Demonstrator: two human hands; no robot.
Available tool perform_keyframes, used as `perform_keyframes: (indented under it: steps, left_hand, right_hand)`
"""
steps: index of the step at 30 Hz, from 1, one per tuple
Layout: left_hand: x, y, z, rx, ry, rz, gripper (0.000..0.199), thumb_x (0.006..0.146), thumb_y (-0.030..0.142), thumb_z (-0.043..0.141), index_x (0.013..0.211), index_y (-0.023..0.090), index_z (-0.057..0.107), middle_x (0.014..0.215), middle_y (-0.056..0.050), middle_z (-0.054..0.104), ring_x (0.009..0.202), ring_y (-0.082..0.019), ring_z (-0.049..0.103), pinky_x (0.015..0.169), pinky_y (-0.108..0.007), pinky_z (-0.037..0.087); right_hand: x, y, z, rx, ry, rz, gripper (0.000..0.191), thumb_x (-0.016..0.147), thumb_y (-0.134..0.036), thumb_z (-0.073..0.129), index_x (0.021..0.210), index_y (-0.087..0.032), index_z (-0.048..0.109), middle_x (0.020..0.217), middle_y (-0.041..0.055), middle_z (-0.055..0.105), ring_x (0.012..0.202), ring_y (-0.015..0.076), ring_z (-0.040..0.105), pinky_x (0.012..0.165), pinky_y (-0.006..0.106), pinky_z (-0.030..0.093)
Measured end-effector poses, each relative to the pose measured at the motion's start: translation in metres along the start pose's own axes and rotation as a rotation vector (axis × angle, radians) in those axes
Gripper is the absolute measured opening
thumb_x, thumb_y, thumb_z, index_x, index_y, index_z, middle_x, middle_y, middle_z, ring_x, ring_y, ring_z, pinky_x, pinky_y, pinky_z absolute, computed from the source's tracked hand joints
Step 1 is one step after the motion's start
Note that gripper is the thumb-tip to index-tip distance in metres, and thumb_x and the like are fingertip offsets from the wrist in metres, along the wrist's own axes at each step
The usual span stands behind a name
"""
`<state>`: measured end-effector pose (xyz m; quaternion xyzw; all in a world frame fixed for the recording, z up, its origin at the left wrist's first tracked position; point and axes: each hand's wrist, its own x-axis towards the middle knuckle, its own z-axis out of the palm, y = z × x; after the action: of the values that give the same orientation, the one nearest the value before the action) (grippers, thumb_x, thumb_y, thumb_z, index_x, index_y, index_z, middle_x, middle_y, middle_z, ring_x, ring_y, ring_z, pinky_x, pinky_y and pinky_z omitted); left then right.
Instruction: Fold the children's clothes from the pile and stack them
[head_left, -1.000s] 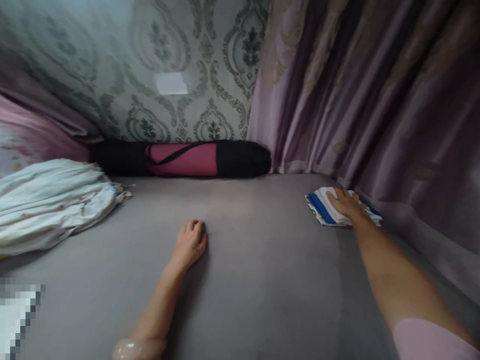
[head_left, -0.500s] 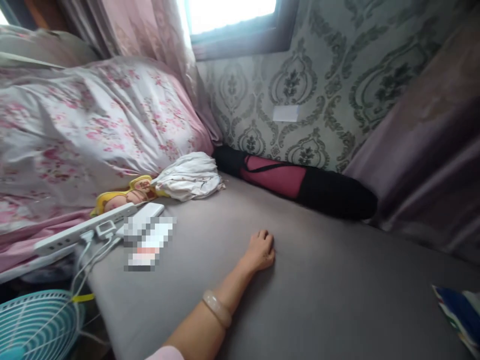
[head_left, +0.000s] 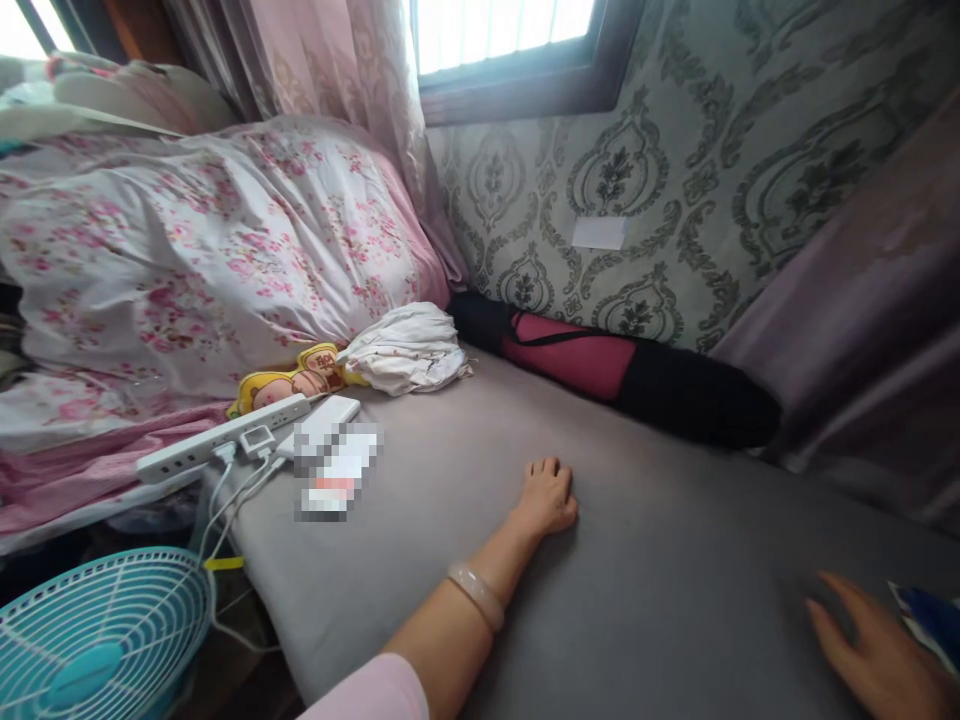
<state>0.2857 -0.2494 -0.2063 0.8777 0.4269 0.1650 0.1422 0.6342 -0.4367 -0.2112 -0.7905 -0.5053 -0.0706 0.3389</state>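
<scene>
My left hand (head_left: 550,495), with a pale bangle (head_left: 478,595) on the wrist, rests on the grey sheet (head_left: 450,500) near the middle of the bed. Its fingers are curled down against the fabric, and no object shows in them. At the lower right, my right hand (head_left: 877,640) is over the sheet, slightly blurred, its thumb and forefinger spread apart. Just behind it lies a blue patterned piece (head_left: 928,610), partly covered by the hand and cut off by the frame edge. I cannot tell whether the hand touches it.
A black and pink long bag (head_left: 574,355) lies along the wall. To the left are a bunched white cloth (head_left: 409,350), a yellow cartoon cushion (head_left: 262,390), a power strip (head_left: 180,455) with cables, and a white power bank (head_left: 330,415). A turquoise fan (head_left: 97,630) stands beside the bed.
My right hand has come into view at the lower right, beside the blue patterned piece. The camera has turned slightly left; my left hand stays on the sheet.
</scene>
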Motion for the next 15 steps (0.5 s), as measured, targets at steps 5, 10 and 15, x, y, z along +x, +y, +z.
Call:
perform_keyframes:
  steps: [5, 10, 15]
  left_hand:
    - [-0.001, 0.000, 0.002, 0.005, 0.014, -0.007, 0.040, 0.086, 0.032, 0.044, 0.121, 0.017, 0.055, 0.130, -0.014, 0.047, 0.120, -0.029, 0.041, 0.102, -0.042, 0.031]
    - [-0.002, -0.002, 0.004, 0.020, 0.045, -0.012, 0.039, 0.086, 0.034, 0.046, 0.119, 0.018, 0.057, 0.128, -0.014, 0.048, 0.117, -0.028, 0.043, 0.100, -0.041, 0.032]
    - [-0.002, -0.004, 0.003, -0.013, 0.029, -0.040, 0.037, 0.091, 0.032, 0.041, 0.121, 0.020, 0.058, 0.131, -0.012, 0.048, 0.119, -0.026, 0.042, 0.101, -0.041, 0.032]
  right_hand:
    - [-0.010, -0.037, 0.066, 0.046, -0.191, -0.162, 0.060, 0.076, -0.055, 0.042, 0.127, -0.025, 0.055, 0.123, 0.0157, 0.061, 0.120, 0.0344, 0.055, 0.102, 0.055, 0.042]
    - [-0.027, -0.102, 0.091, 0.036, -0.279, -0.297, 0.048, 0.085, -0.043, 0.039, 0.119, -0.017, 0.058, 0.128, 0.0164, 0.059, 0.121, 0.0296, 0.055, 0.105, 0.049, 0.041]
    - [-0.041, -0.159, 0.113, 0.056, -0.343, -0.380, 0.043, 0.088, -0.036, 0.038, 0.121, -0.018, 0.059, 0.131, 0.0150, 0.057, 0.123, 0.0273, 0.053, 0.104, 0.047, 0.043]
